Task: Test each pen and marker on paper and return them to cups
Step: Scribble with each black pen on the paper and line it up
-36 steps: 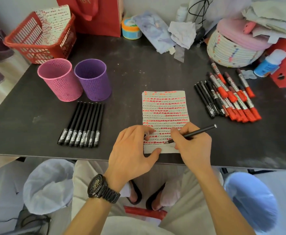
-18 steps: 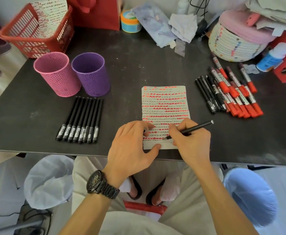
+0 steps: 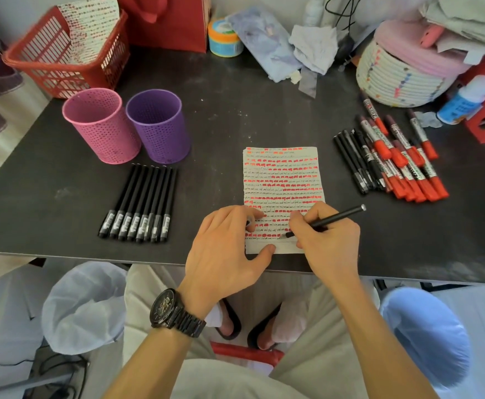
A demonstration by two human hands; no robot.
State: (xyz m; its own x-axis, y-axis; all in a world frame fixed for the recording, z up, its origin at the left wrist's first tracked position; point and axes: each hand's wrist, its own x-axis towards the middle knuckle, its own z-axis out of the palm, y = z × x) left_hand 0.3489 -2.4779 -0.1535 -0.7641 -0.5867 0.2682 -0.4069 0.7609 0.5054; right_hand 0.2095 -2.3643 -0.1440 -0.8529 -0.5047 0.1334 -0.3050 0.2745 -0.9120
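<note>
— Barely moved: my right grip (image 3: 327, 240) still pinches the pen (image 3: 332, 218), tip on the paper's (image 3: 281, 174) bottom line.
— And the left grip (image 3: 224, 249)?
— Spread flat, pinning paper at the counter (image 3: 235, 116) edge so strokes can't drag it.

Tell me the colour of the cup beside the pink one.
Purple; the cup shows best in the head view.

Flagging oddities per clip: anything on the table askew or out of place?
Only the red markers at right lie in a crossed heap, unlike the neat row of black pens at left. Nothing looks spilled.
</note>
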